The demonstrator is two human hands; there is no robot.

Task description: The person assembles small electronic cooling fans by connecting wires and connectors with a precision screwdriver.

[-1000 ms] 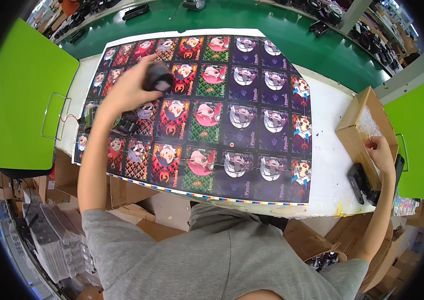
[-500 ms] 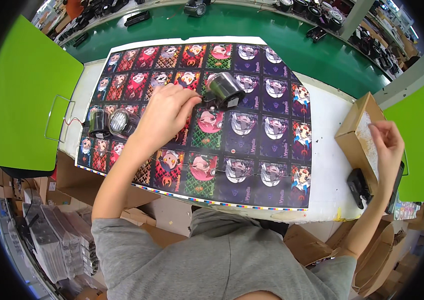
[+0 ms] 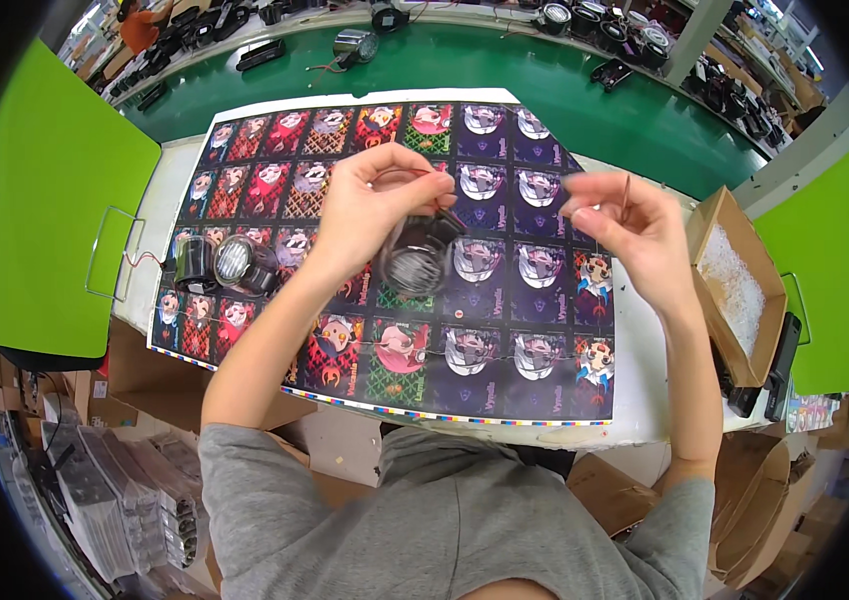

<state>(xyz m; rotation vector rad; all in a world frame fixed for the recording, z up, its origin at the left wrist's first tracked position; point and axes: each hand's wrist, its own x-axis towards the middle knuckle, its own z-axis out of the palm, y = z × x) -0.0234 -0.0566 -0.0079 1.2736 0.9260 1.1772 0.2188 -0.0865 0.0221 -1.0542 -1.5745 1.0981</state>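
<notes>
My left hand (image 3: pixel 382 205) holds a round black lamp unit (image 3: pixel 418 258) with a ribbed clear lens, lifted above the printed cartoon sheet (image 3: pixel 505 380) that covers the table. Thin wires run from the unit up between my two hands. My right hand (image 3: pixel 628 228) is raised next to it, its fingers pinched on a small thin part (image 3: pixel 626 196) and the wire end. Two more lamp units (image 3: pixel 217 264) lie side by side on the sheet at the left, with a red wire trailing off them.
An open cardboard box (image 3: pixel 737 285) of small clear parts stands at the right table edge, with a black device (image 3: pixel 783 362) beside it. A green conveyor belt (image 3: pixel 545 85) carrying more lamp units runs behind the table. Green dividers (image 3: pixel 35 210) flank both sides. Cartons lie below.
My left hand carried the lamp unit from the sheet's far left toward the middle and lifted it. My right hand left the cardboard box and came over to meet it with a small part.
</notes>
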